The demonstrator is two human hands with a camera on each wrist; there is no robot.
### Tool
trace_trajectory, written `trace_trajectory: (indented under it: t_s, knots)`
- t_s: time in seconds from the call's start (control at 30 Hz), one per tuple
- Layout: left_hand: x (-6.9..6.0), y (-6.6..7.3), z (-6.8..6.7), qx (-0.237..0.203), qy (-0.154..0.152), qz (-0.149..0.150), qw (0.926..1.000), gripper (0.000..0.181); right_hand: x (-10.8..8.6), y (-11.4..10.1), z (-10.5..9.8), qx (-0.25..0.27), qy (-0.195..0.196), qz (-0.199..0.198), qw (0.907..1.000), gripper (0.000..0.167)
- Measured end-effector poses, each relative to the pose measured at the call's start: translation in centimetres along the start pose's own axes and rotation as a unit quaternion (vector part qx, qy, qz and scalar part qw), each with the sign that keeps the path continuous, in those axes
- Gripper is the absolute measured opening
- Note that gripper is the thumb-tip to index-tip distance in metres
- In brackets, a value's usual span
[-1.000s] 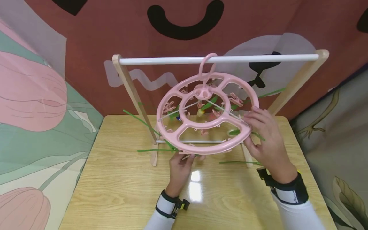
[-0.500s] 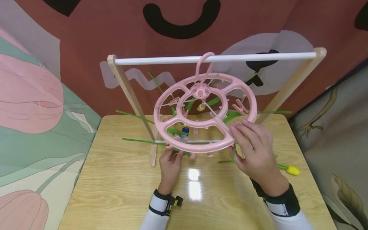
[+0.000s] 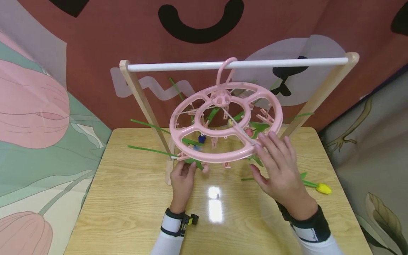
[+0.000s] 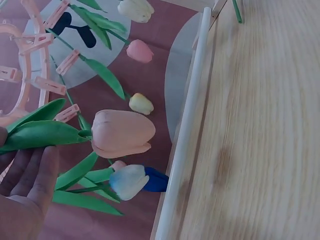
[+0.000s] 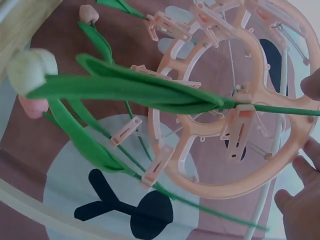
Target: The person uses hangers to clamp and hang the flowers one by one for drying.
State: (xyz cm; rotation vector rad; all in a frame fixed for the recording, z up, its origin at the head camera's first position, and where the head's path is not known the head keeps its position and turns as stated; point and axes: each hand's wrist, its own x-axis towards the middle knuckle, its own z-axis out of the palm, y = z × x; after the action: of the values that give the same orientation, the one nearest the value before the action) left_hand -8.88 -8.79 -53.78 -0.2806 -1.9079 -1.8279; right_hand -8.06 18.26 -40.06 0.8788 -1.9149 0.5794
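A round pink clip hanger (image 3: 226, 156) hangs by its hook from the white bar of a wooden rack. Tulips with green leaves are held in its small pegs. My left hand (image 3: 182, 180) pinches a pink tulip (image 4: 122, 134) by its leaves under the front left rim; in the left wrist view the fingers (image 4: 37, 175) lie under the leaves and the thumb above. My right hand (image 3: 280, 170) touches the rim at the front right with its fingers stretched out. In the right wrist view a white tulip (image 5: 30, 72) hangs from a peg (image 5: 240, 132).
The rack's white top bar (image 3: 165, 66) spans two wooden legs (image 3: 322, 92) on a wooden table (image 3: 242, 226). A yellow tulip (image 3: 323, 188) lies on the table at right. A blue tulip (image 3: 202, 138) hangs below the ring. Patterned cloth (image 3: 204, 53) stands behind.
The hanger has turned, its front spoke moving left. Both hands have shifted left with it, and the right fingers have straightened at the rim. The yellow tulip has come into view beside the right wrist.
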Motion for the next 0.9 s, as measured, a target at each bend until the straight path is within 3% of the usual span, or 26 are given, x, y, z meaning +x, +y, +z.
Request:
trace_trajectory:
  t_s: [0.13,0.33,0.47,0.53,0.6,0.67,0.77,0.83,0.9]
  knots:
    - [0.3,0.0,-0.1,0.013,0.002,0.008,0.9999,0.031,-0.1,0.3,-0.5,0.015,0.000,0.008,0.9999,0.045]
    - [0.5,0.1,-0.1,0.006,0.004,0.016,0.9998,0.033,-0.6,0.5,-1.2,0.032,0.038,0.025,0.9985,0.040]
    - [0.6,0.1,-0.1,0.008,0.006,0.017,0.9998,0.033,-2.3,0.8,-1.3,0.020,0.065,0.061,0.9958,0.035]
    - [0.6,0.1,-0.1,0.005,0.005,0.011,0.9999,0.033,-3.9,1.2,-1.1,0.013,0.059,0.079,0.9950,0.035]
    - [0.5,0.0,-0.1,0.003,0.004,0.005,1.0000,0.033,-6.0,1.7,-1.0,0.003,0.014,0.100,0.9948,0.037]
    - [0.5,-0.1,0.0,-0.004,0.000,-0.002,1.0000,0.033,-8.2,2.4,-0.9,-0.005,-0.065,0.125,0.9900,0.040]
    - [0.5,-0.1,0.1,-0.005,-0.007,-0.004,1.0000,0.034,-11.3,3.5,-0.6,-0.019,-0.201,0.161,0.9662,0.033]
    - [0.5,0.0,0.1,0.000,-0.011,-0.001,0.9999,0.035,-13.0,4.2,-0.2,-0.024,-0.263,0.176,0.9482,0.024]
    - [0.5,0.0,0.2,0.013,-0.014,0.002,0.9998,0.036,-14.4,4.8,0.2,-0.031,-0.301,0.183,0.9353,0.023]
